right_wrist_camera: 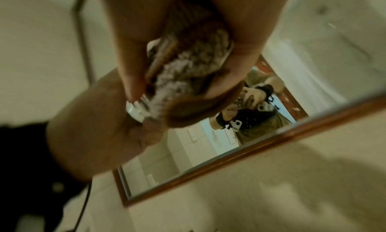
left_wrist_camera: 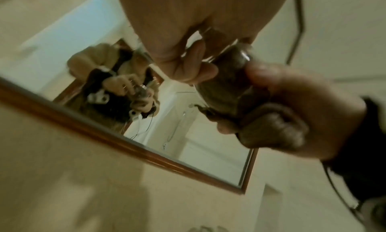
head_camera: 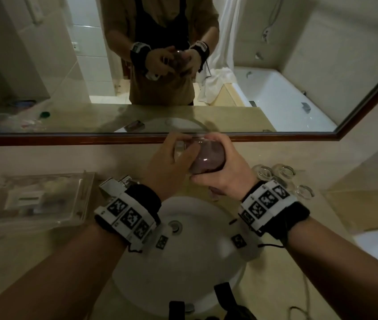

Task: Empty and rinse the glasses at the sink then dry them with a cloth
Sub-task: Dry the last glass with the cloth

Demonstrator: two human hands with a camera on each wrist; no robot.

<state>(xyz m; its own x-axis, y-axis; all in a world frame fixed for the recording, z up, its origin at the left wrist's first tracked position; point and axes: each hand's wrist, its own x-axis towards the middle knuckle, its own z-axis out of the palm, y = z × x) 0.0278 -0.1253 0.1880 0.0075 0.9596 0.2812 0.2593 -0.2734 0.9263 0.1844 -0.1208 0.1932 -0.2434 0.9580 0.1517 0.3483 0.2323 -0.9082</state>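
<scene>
A clear glass (head_camera: 184, 147) lies on its side above the sink (head_camera: 206, 262), held between both hands. My left hand (head_camera: 174, 161) curls round its thick base end. A purple cloth (head_camera: 207, 159) is stuffed inside the glass. My right hand (head_camera: 227, 166) wraps over the mouth end and grips the cloth, whose tail (head_camera: 215, 192) hangs below the thumb. In the left wrist view the glass (left_wrist_camera: 225, 80) runs from my left fingers (left_wrist_camera: 188, 68) to the right hand (left_wrist_camera: 296, 110). The right wrist view shows the cloth (right_wrist_camera: 188, 67) and the glass base (right_wrist_camera: 136, 111).
Several other clear glasses (head_camera: 282, 173) stand on the counter to the right of the sink. A clear plastic tray (head_camera: 44, 199) with small items sits at the left. The drain (head_camera: 174, 226) is below my wrists. A wood-framed mirror (head_camera: 68, 138) spans the wall ahead.
</scene>
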